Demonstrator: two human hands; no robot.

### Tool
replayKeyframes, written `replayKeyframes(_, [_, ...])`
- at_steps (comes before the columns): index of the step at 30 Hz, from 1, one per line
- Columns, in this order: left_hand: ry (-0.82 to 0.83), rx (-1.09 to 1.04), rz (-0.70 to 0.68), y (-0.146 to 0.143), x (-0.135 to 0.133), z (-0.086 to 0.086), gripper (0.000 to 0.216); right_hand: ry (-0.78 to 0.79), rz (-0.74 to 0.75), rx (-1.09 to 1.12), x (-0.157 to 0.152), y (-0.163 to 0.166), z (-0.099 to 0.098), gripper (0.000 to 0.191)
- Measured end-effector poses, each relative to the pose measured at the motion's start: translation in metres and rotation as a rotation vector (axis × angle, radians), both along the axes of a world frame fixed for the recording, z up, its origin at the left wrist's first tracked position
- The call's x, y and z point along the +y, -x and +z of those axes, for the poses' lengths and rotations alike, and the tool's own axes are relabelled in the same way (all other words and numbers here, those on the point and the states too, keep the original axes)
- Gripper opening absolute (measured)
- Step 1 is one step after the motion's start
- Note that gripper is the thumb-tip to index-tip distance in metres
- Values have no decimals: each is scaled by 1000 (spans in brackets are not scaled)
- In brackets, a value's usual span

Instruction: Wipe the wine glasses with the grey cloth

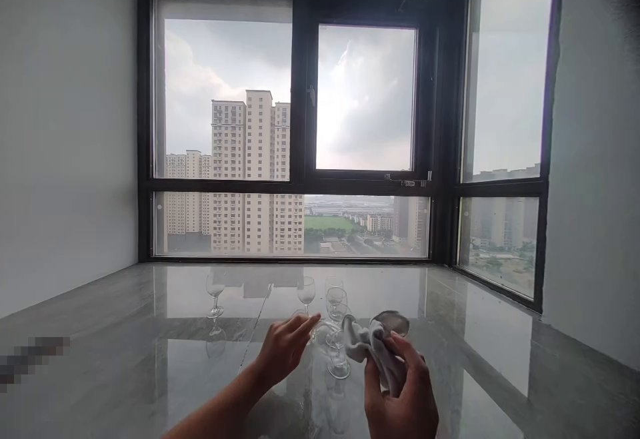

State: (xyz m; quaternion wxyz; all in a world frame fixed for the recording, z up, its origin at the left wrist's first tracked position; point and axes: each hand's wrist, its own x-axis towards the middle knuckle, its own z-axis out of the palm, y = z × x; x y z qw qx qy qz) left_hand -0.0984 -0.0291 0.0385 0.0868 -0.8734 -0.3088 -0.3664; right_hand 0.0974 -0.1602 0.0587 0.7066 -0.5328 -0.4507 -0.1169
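My right hand point(403, 389) grips a bunched grey cloth point(357, 342) between thumb and fingers, low and right of the middle. Just behind the cloth shows a dark, rounded, glassy shape point(395, 322); I cannot tell whether it is held too. My left hand point(287, 346) is stretched out over the counter with its fingers extended, and no object shows in it. Beyond its fingertips stands a stemmed glass point(306, 289). Several more clear stemmed glasses, among them a near one point(339, 362), stand in an overlapping row between my hands.
Another stemmed glass point(215, 289) stands apart at the left. The glossy grey stone counter point(125, 352) mirrors glasses and windows. Dark-framed windows point(295, 186) close off the back and right, with plain walls on both sides. A blurred, pixelated patch point(30, 358) lies at the left edge.
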Motion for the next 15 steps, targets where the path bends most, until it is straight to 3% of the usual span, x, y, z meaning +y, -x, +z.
replayKeyframes(4, [-30, -36, 34, 3, 5, -2, 44, 56, 242, -2, 7, 21, -6, 46])
replayKeyframes(7, [-162, -41, -12, 5, 6, -1, 44, 96, 325, -29, 10, 27, -9, 45])
replayKeyframes(11, [-342, -72, -100, 4, 3, 2, 46, 94, 264, -55, 12, 24, -11, 42])
replayKeyframes(15, [-355, -26, -85, -2, -9, 1, 44, 54, 137, -64, 14, 19, -12, 38])
